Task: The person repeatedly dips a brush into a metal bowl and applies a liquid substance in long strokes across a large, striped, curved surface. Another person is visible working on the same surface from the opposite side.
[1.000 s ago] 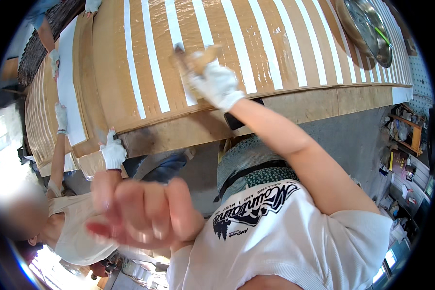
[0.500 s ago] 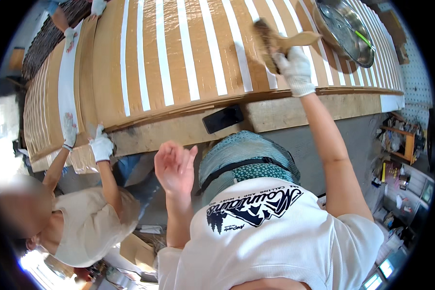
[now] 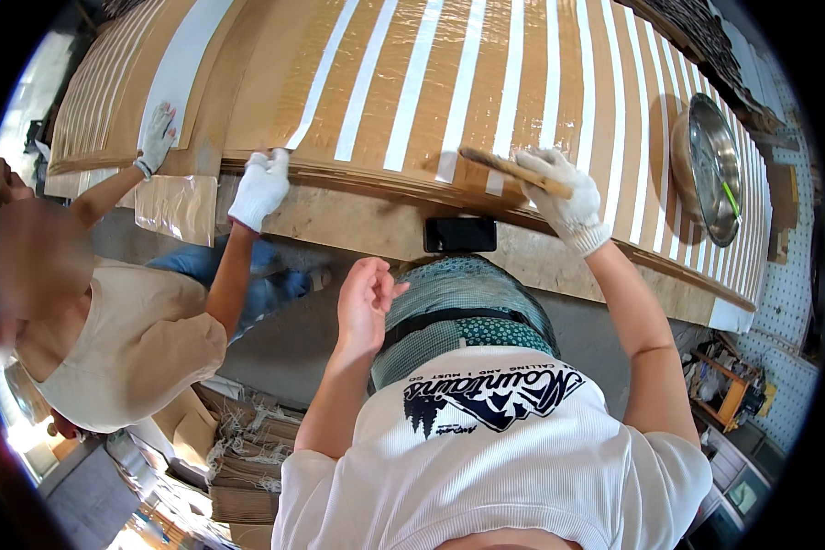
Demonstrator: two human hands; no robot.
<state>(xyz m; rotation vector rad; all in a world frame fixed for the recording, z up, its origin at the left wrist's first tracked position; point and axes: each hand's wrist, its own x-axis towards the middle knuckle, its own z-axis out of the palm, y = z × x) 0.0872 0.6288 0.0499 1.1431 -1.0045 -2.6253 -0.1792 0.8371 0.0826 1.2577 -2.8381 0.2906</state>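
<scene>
In my right hand (image 3: 566,194), which wears a white glove, is a wooden brush (image 3: 500,169) with a dark edge, held over the near edge of the layered brown sheets (image 3: 412,92). Those sheets have long white strips and a wet-looking shine. My left hand (image 3: 367,301) is bare and raised in front of me, short of the table. Its fingers are loosely bent, the thumb stands apart, and nothing shows in it. A black phone (image 3: 459,235) lies on the wooden table edge (image 3: 357,220) between my hands.
To the right, a metal basin (image 3: 697,188) sits on the sheets with a green-handled tool in it. On my left, a co-worker's gloved hands (image 3: 261,190) rest on the sheets. Stacked brown cardboard (image 3: 247,440) lies behind at the lower left, shelves (image 3: 724,390) at the right.
My right hand has come down toward the near edge with the brush, now turned flatter. My view has swung left; the co-worker's nearer hand has moved onto the striped sheets' corner.
</scene>
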